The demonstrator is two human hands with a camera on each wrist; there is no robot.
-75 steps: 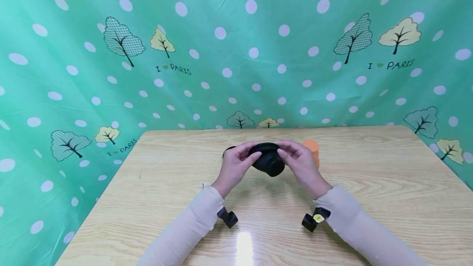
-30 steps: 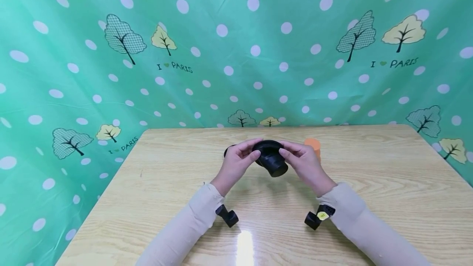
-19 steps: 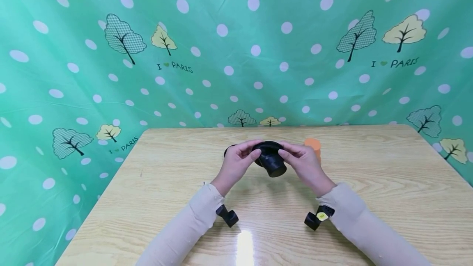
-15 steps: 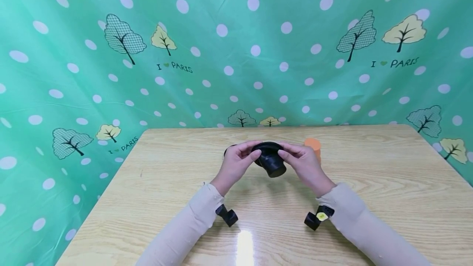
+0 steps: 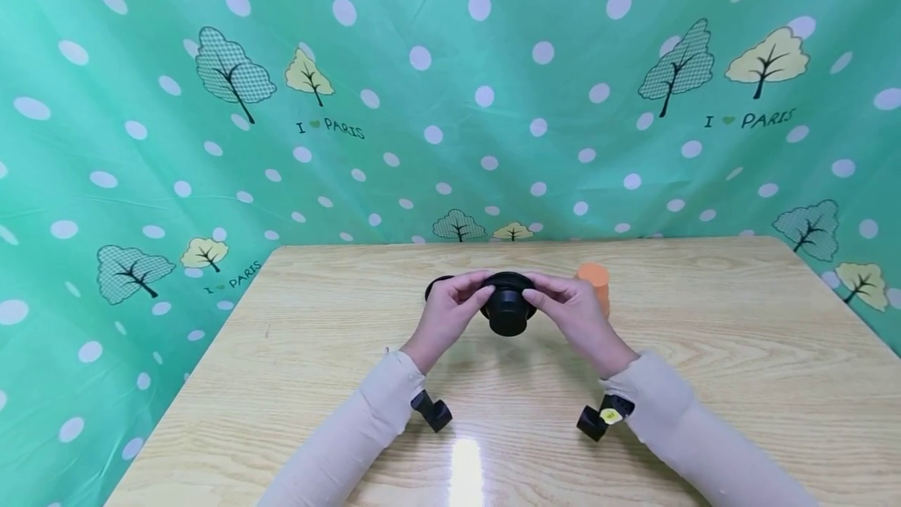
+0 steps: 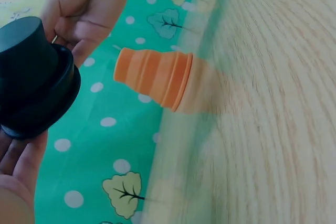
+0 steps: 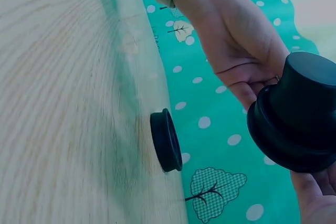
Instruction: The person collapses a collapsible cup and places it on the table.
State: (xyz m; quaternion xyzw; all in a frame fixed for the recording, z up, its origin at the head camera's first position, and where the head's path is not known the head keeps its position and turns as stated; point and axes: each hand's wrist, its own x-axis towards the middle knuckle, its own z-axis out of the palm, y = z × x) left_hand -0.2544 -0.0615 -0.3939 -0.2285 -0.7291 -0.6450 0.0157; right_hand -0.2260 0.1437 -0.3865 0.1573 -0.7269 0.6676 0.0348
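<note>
Your L hand [image 5: 450, 311] and R hand [image 5: 568, 313] both pinch the black cup [image 5: 508, 313], one each side, thumbs on the near face, fingers up by the rim; grip's narrow, w/ only the cup in it. Far-side fingertip contact: can't tell. Cup's in the air over the table [image 5: 317, 335], btwn your hands, tilted, narrow end down & twd you, wide rim up & away.

Step in hand, my read: working the cup's folds two-handed; it looks part pulled out, stepped nr the rim. Next move prob. calls for even thumb pressure both sides, rim held steady so it doesn't skew.

Count: 1 black cup, held; 1 orange cup [image 6: 149, 77], mouth down on the table, beyond R hand; 1 low black disc [image 7: 167, 141], on the table past L hand, poss. another cup squashed flat; 2 wrist cams [image 5: 432, 411], 1 per arm; 1 dotted curtain [image 5: 394, 100] behind.
</note>
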